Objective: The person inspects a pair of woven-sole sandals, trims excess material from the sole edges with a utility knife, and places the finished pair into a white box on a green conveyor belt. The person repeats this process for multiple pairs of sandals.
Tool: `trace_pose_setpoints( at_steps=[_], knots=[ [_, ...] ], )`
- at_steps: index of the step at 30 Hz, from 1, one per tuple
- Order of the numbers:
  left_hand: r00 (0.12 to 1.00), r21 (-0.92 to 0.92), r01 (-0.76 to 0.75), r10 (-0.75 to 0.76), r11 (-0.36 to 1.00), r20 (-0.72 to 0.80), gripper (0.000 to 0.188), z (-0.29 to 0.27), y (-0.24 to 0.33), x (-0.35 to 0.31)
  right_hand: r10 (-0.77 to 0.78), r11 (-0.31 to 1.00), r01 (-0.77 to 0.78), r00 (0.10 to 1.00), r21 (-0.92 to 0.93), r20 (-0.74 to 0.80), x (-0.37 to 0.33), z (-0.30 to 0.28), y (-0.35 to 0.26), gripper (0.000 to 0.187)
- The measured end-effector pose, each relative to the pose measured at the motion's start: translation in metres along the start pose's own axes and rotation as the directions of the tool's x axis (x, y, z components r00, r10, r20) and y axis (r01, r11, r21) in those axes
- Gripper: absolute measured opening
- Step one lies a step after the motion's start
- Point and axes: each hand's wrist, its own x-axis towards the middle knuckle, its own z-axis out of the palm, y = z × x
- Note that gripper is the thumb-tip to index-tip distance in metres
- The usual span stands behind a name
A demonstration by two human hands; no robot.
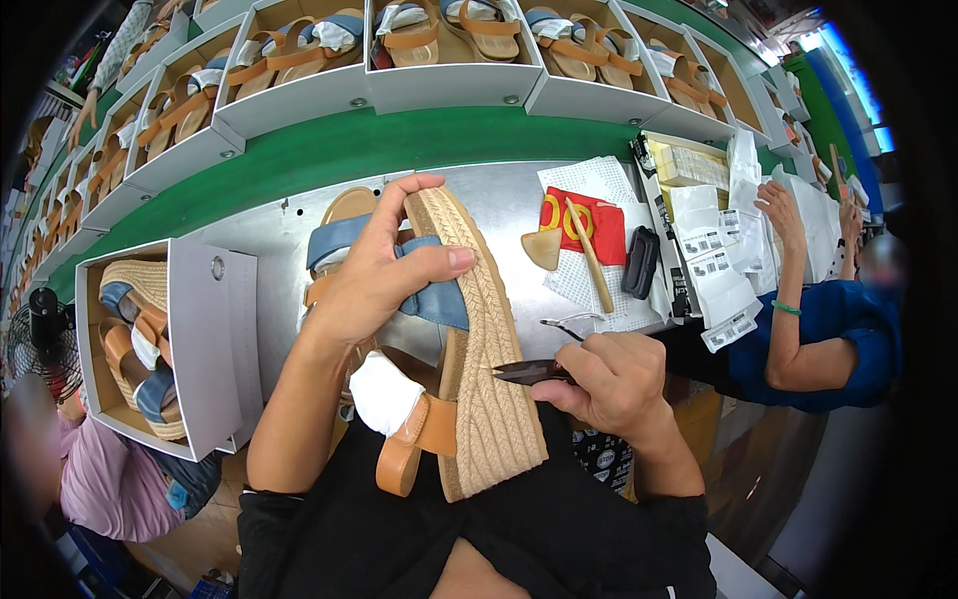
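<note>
My left hand (374, 265) grips an espadrille wedge sandal (484, 329) near its toe end, thumb on the rope-wrapped side. The sandal is tilted, its braided side facing me. It has a blue strap, a tan buckled strap and white wrapping on the ankle part. Closed around a pair of dark thread snips (527, 372), my right hand (619, 379) brings their pointed tips to the braided side, at or just over its surface. Behind my left hand, a second sandal (344, 243) lies on the metal table (284, 230), partly hidden.
At left stands a white shoebox (225, 349) holding sandals. More boxed sandals line a green belt (329, 145) behind. Right of the sandal lie a red cloth (564, 215), a wooden stick (591, 255), a black case (640, 263) and label sheets (709, 265). A co-worker (828, 339) stands at right.
</note>
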Motion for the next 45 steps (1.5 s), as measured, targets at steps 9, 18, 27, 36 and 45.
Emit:
trace_pose_setpoints(
  at_steps=[9,18,27,36,45],
  knots=[
    [1.0,-0.001,-0.012,0.012,1.0,0.003,0.08,0.0,-0.003,0.001,-0.009,0.999,0.01,1.0,-0.04,0.028,0.003,-0.004,-0.003,0.037],
    [1.0,0.02,0.001,-0.001,1.0,-0.005,0.08,0.0,-0.004,0.002,0.079,0.997,-0.079,0.997,-0.016,0.024,-0.005,-0.001,-0.009,0.037],
    [1.0,0.025,-0.005,0.005,1.0,0.002,0.079,-0.001,-0.004,0.001,0.035,0.997,-0.033,0.999,-0.071,0.02,-0.002,-0.003,-0.01,0.036],
    [1.0,0.016,0.018,-0.018,1.0,-0.025,0.08,-0.001,-0.004,-0.001,0.064,0.996,-0.063,0.998,-0.061,0.018,-0.002,-0.004,-0.012,0.034],
    [0.999,0.053,0.032,-0.029,0.998,-0.044,0.081,0.002,0.0,-0.001,-0.045,0.982,0.046,0.999,-0.184,0.011,0.002,-0.006,-0.012,0.034]
  ],
)
